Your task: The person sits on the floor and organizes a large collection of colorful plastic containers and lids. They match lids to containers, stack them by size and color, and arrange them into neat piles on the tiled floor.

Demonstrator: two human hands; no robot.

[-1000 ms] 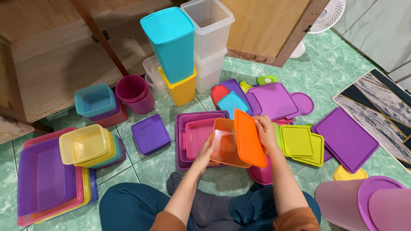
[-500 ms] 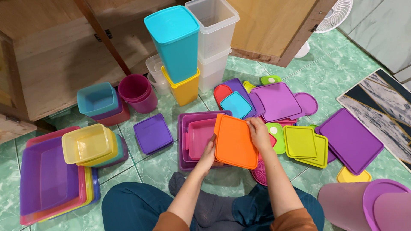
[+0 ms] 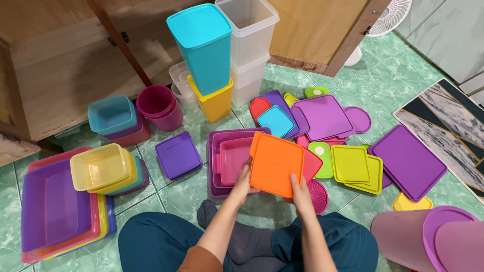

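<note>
Since half a second ago, right hand [image 3: 301, 194] slid from the top edge of the flat orange plastic lid [image 3: 275, 163] to five o'clock; both grips clasp it, left hand [image 3: 243, 182] at seven, above the nested purple and pink plastic trays [image 3: 228, 156].

A green marbled tile floor [image 3: 191, 189] carries everything. Toward its left edge lies a stack of shallow trays [image 3: 50, 211] (purple on top). Mid-floor sits a small purple lidded box [image 3: 177, 155] beside nested purple and pink containers [image 3: 227, 158]. Toward the right edge lie loose lids: a large purple lid [image 3: 408, 162] and yellow-green lids [image 3: 355, 167].
</note>
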